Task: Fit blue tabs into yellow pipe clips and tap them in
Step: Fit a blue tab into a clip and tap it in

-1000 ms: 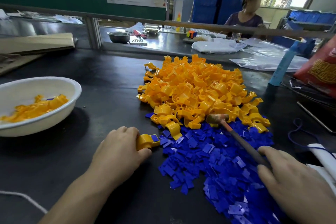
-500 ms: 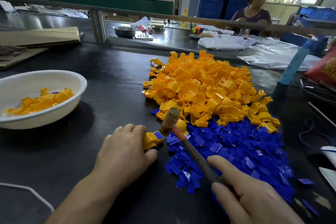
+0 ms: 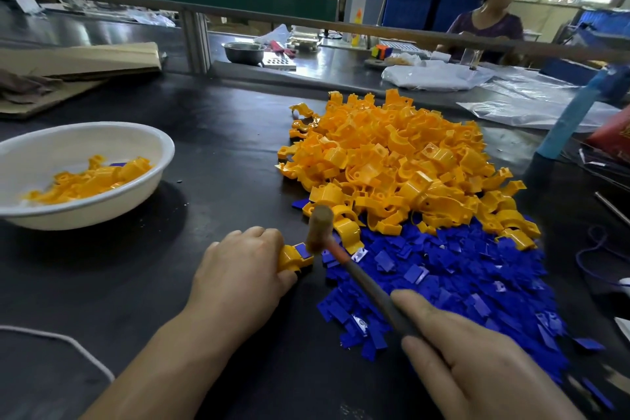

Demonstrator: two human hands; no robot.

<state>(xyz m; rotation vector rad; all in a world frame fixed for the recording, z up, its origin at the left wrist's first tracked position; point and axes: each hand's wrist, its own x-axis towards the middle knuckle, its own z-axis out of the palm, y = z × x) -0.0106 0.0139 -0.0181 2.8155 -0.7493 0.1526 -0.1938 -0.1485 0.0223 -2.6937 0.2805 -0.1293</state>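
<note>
— Where's the clip being worked on?

— One yellow pipe clip [image 3: 292, 257] sits on the dark desk [image 3: 221, 147], just left of the loose parts. A blue tab [image 3: 304, 250] is seated in its top face, at the clip's right end.

— And who holds it?

— The left grip [image 3: 238, 280] is clenched round the clip's left part, knuckles up, fingers curled over it and thumb underneath at the near side.

— The other one?

— The right grip [image 3: 477, 361] is wrapped round the handle of a small mallet [image 3: 354, 269], forefinger laid along the shaft. The tan head stands nearly upright, its lower face right at the tab. Whether it touches, I cannot tell.

— What lies around that?

— Directly right of the clip spreads a heap of blue tabs [image 3: 460, 283]; the mallet's shaft crosses over its near-left edge. Behind the tabs and touching them rises a big pile of yellow clips [image 3: 392, 164].

— Further out?

— Well to the left stands a white bowl [image 3: 102, 211] holding yellow clips with some blue showing among them. A white cord [image 3: 68, 341] curves across the near-left corner. Beyond a rail, a person [image 3: 487, 24] sits at another desk, with a steel bowl [image 3: 243, 51] there.
</note>
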